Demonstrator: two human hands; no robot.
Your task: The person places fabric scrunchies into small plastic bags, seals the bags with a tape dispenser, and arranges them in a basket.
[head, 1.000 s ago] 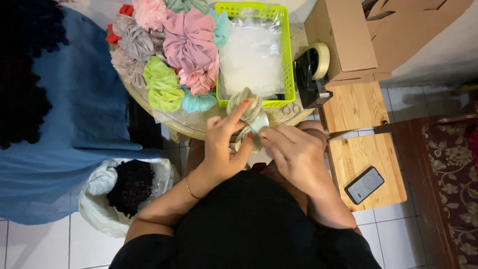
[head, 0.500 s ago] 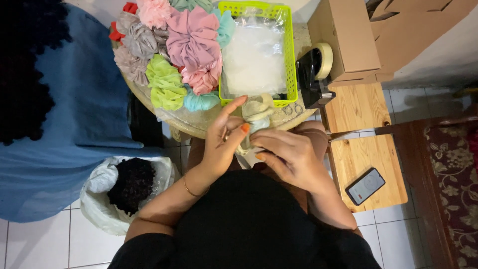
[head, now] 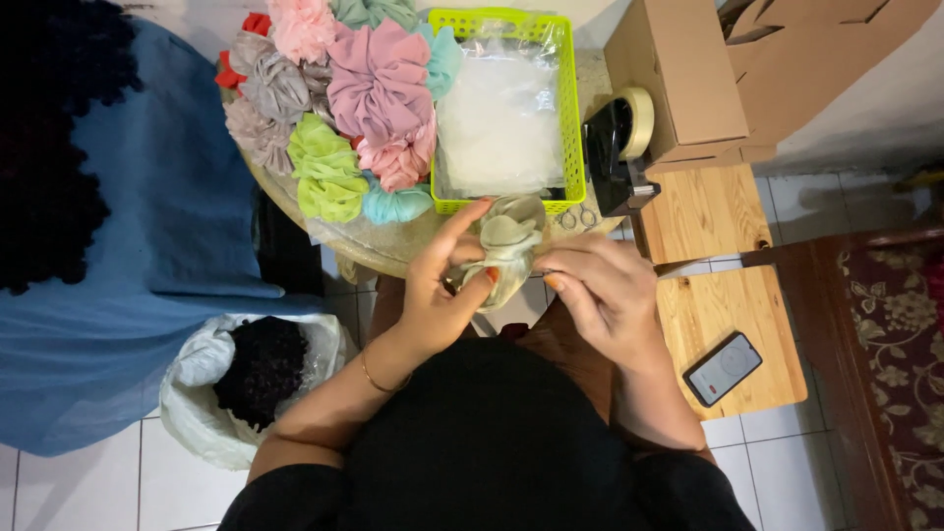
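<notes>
Both hands meet at the near edge of the round table (head: pixel 374 258), just below the lime-green basket (head: pixel 568 108). The left hand (head: pixel 441 285) is closed around a pale beige scrunchie (head: pixel 506 246), thumb and curled fingers gripping its lower side while the index finger stretches up along its left edge. The right hand (head: pixel 602 290) pinches the scrunchie's right side with thumb and fingertips; there seems to be a clear plastic sleeve about it, though the view is too soft to be sure. The scrunchie sits over the table's rim, touching the basket's front wall or just short of it. To the left, a heap of coloured scrunchies (head: pixel 344 108) crowds the tabletop up to the basket, leaving only a narrow bare strip along the near rim. A tape dispenser (head: pixel 619 147) stands right of the basket, and small scissors (head: pixel 575 218) lie near its corner. Lower right, a phone (head: pixel 723 368) rests on a wooden board (head: pixel 718 315).
</notes>
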